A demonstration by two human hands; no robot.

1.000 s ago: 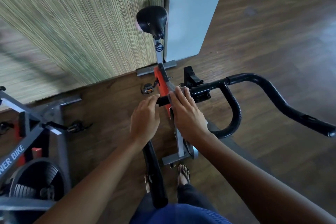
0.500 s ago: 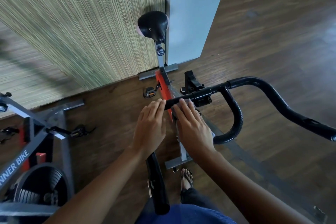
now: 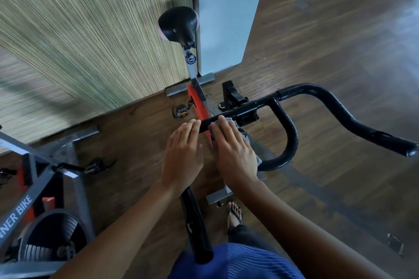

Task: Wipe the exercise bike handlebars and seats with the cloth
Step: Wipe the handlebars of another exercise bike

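Now | right hand [image 3: 233, 154] flat, pressing cloth [image 3: 246, 137] on handlebar [image 3: 284, 129] | left hand [image 3: 182, 154] flat, touching handlebar alongside

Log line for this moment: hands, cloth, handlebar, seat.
step: wiping handlebar | right hand: pressing cloth onto handlebar | left hand: fingertips on handlebar, beside right hand | seat: not touched

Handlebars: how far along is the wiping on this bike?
Done: nothing shows as finished; the picture cannot tell wiped metal from unwiped. In hand: the right hand presses the cloth on the middle of the handlebars, with the left hand resting on the bar beside it. Left: the outer grips, the seat, which no hand touches, and probably the second bike.
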